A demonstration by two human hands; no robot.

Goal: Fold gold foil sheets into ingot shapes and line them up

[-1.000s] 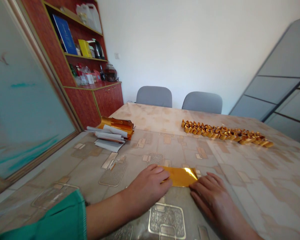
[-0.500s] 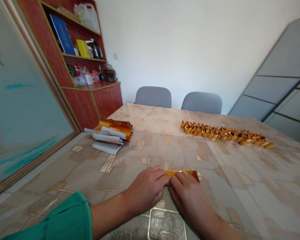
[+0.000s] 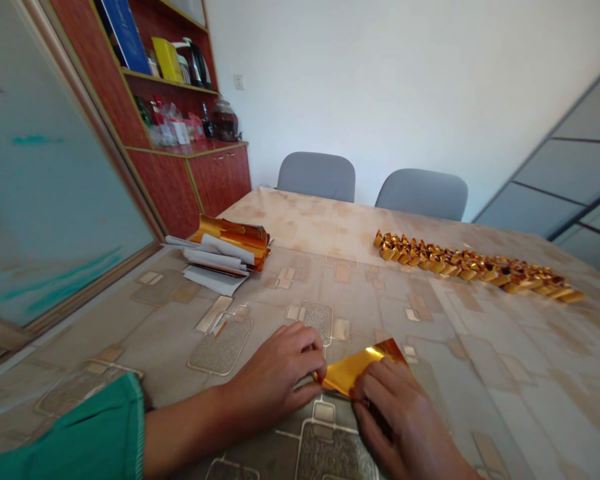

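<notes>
A piece of shiny gold foil paper (image 3: 353, 371), partly folded, lies between my hands at the near middle of the table. My left hand (image 3: 285, 367) pinches its left corner between thumb and fingers. On its right side, my right hand (image 3: 393, 407) is closed over the lower edge, hiding part of the sheet. Farther back to the right stand rows of folded gold paper pieces (image 3: 470, 261). Back left lies a loose stack of gold foil sheets (image 3: 235, 239) with white-backed sheets (image 3: 217, 260) in front.
The table (image 3: 290, 200) has a patterned cover. Two grey chairs (image 3: 316, 175) stand at its far side. A red-brown cabinet (image 3: 220, 177) with shelves of bottles and a kettle is back left, beside a glass panel (image 3: 55, 173).
The gold paper now shows a larger, slanted face where it was a narrow strip. My hands have moved apart a little. The view has tilted down and shifted slightly left.
</notes>
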